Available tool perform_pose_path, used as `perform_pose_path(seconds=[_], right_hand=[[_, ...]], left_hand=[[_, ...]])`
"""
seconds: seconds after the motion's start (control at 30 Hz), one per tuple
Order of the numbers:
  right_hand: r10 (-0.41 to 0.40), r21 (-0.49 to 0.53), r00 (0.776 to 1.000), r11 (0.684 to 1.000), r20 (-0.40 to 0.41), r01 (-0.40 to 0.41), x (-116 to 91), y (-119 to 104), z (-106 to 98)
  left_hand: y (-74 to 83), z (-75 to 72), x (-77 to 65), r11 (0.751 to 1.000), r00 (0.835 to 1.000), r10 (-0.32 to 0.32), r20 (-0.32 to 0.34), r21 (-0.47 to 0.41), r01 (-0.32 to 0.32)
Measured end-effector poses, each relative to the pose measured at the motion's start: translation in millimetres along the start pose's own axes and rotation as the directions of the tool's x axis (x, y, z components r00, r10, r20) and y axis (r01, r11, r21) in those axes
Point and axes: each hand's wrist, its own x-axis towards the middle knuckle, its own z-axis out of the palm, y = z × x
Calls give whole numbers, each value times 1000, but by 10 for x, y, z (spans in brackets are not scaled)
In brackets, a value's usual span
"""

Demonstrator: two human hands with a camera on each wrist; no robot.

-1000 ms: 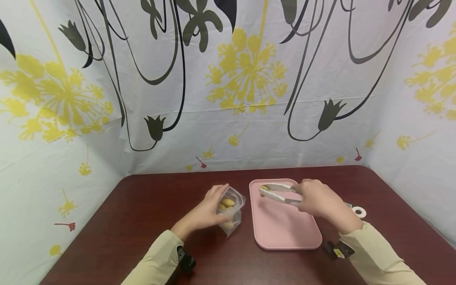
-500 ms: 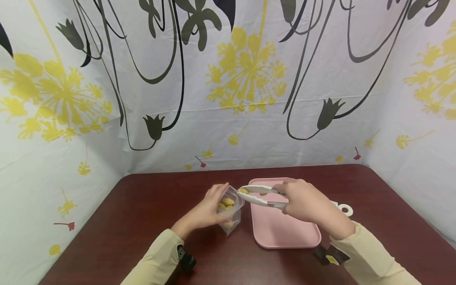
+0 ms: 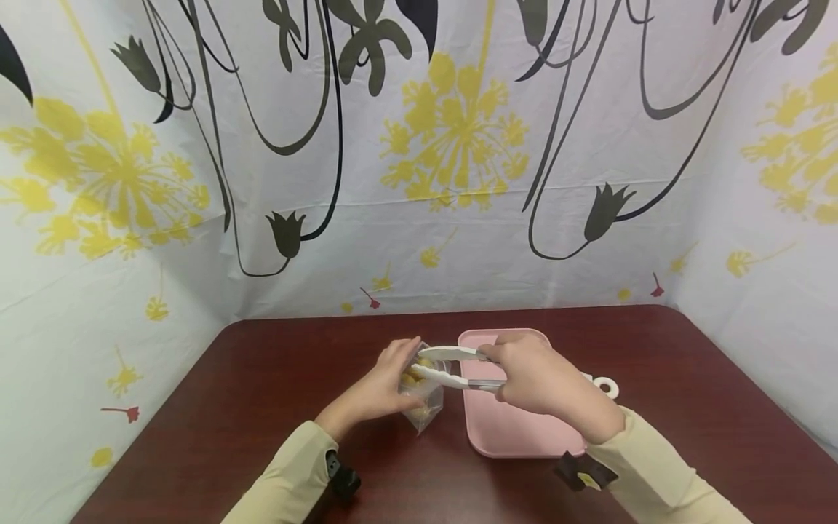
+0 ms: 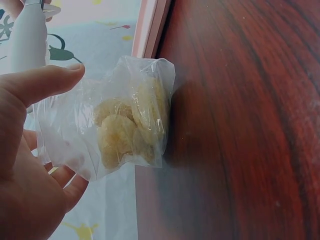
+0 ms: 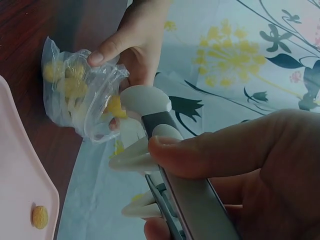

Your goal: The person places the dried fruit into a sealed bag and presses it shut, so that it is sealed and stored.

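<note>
My left hand (image 3: 376, 389) holds a clear plastic bag (image 3: 422, 416) near its mouth, thumb on one side and fingers on the other. Tan, rounded pieces (image 4: 117, 140) fill the bag's bottom. My right hand (image 3: 540, 375) grips kitchen tongs (image 3: 445, 378) with white scalloped tips and metal arms. The tips stand at the bag's mouth, where a yellow piece (image 5: 115, 106) shows beside them. Whether the tips still pinch it I cannot tell. One tan piece (image 5: 40, 217) lies on the pink tray (image 3: 517, 433) under the right forearm.
The dark reddish wooden table (image 3: 294, 378) runs up to a patterned cloth (image 3: 366, 255) behind it. A white ring (image 3: 605, 387) sticks out behind my right hand at the tongs' handle end. Black wrist devices (image 3: 342, 477) sit on both sleeves.
My right hand has moved left with the tongs, carrying a tan piece from the tray to the bag's mouth. The left hand and bag have stayed in place.
</note>
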Motion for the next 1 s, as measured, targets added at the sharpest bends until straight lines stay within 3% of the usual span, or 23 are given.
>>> perform_pose_path(seconds=[0.4, 0.7, 1.0], right_hand=[[80, 76, 997, 994, -9, -79, -78, 135, -22], [148, 71, 988, 986, 34, -150, -163, 317, 34], [165, 65, 986, 984, 25, -166, -210, 453, 123]], left_hand=[[1, -4, -6, 1000, 1000, -7, -1, 0, 7], [26, -23, -17, 1000, 1000, -17, 3, -7, 17], [22, -15, -3, 1000, 1000, -6, -1, -15, 6]])
